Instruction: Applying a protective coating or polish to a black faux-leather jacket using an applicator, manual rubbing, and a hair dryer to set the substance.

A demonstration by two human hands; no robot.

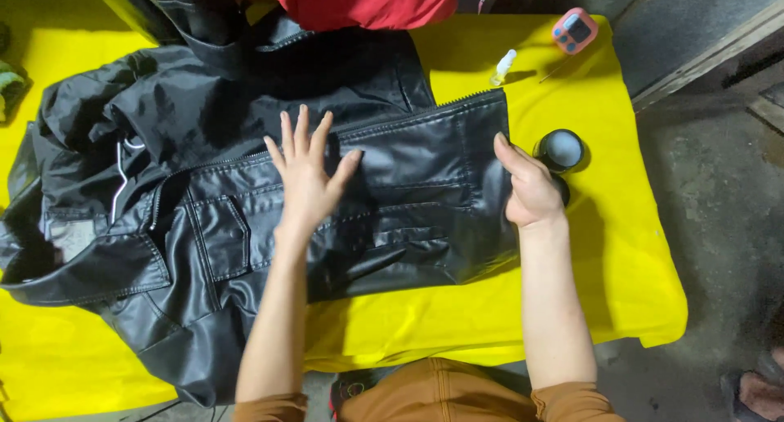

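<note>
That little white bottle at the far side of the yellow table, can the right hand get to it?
Probably yes. The right hand rests at the edge of the black jacket, and the little white bottle stands beyond it on bare yellow cloth. Nothing lies between them; the round black jar sits off to the side.

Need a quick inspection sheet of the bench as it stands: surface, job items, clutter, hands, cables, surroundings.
Surface: yellow cloth covering the table.
Job's things: black leather jacket spread flat; round black tin open beside it.
Clutter: small clear bottle, pink timer, red garment at the far edge.
Grippers: left hand flat on the jacket, fingers spread; right hand at the jacket's hem edge.
Cables: nothing seen.
Surroundings: grey concrete floor.
</note>
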